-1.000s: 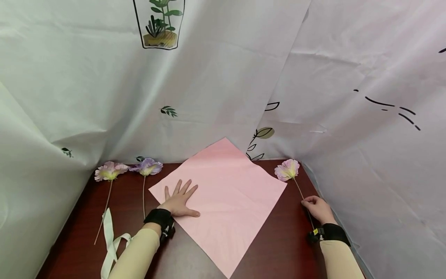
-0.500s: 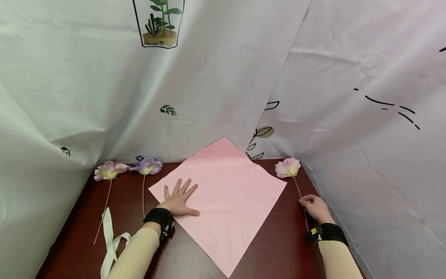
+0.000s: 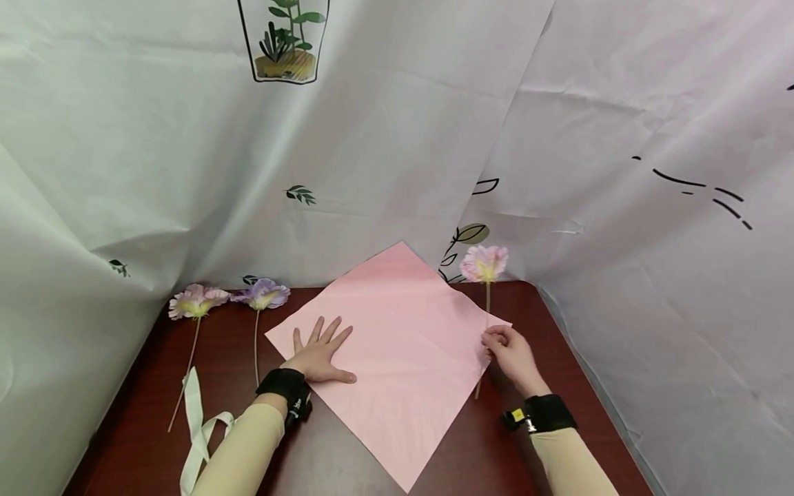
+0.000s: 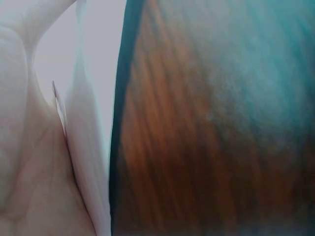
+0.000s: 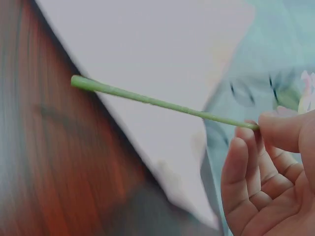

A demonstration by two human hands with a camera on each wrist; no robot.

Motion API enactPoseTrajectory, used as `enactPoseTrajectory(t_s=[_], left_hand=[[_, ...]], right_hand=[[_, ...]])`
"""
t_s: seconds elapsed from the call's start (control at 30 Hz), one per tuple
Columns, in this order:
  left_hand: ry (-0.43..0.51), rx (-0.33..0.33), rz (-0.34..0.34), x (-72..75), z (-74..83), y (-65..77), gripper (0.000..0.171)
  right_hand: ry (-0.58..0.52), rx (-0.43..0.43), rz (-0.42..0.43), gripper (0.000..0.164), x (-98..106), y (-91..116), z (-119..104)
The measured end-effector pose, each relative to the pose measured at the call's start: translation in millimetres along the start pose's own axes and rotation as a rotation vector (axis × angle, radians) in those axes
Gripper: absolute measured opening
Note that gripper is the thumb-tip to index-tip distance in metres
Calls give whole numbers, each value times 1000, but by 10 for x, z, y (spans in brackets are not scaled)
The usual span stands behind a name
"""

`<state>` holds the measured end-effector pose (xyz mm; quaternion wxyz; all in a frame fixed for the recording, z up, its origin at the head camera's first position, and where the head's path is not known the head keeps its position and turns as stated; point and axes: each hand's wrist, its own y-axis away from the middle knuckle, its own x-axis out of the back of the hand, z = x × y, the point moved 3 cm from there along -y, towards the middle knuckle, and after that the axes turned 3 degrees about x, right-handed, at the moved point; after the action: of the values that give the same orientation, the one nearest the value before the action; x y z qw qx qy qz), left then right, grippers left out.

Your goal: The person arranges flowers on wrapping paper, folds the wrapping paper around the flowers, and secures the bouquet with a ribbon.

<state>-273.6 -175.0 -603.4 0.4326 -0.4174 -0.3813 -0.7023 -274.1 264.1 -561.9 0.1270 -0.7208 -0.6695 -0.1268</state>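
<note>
A pink paper sheet (image 3: 409, 386) lies on the table like a diamond, one corner toward the person. My left hand (image 3: 319, 360) rests flat on its left side, fingers spread; the left wrist view shows the palm (image 4: 34, 162) against the paper's edge. Between thumb and fingertips my right hand (image 3: 513, 358) pinches the stem of a pink flower (image 3: 485, 264), over the sheet's right corner. In the right wrist view the green stem (image 5: 157, 102) sticks out past the fingers, above the paper and table. The bloom is mostly cut off there.
At the left of the dark red table (image 3: 347, 455) lie a pink flower (image 3: 197, 301) and a purple flower (image 3: 263, 295), stems toward the person. A white ribbon (image 3: 195, 427) lies beside the left forearm. Pale printed cloth (image 3: 397, 138) hangs behind the table.
My right hand has lifted the pink flower from the table's right side and carried it left to the paper's right corner. The left hand has stayed in place.
</note>
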Motion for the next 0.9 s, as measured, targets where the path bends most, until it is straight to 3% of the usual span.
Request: enactPoseTrajectory(t_s=[0.2,0.4,0.57,0.9], left_hand=[[26,1,9,-77,-56,-43,120],[39,-9,13,-49,-22,-23,119],[22,3,-6,-41,-9,-15,118],[-39,20,-13,7,-4,-13,115]], right_hand=[[-34,31,-163,21,-582,-9,-233],[-33,54,-244,15,-954,-38,-312],[-51,32,-269,13,-1114,-56,-301],[-63,51,-285,15,-1246,-96,-347]])
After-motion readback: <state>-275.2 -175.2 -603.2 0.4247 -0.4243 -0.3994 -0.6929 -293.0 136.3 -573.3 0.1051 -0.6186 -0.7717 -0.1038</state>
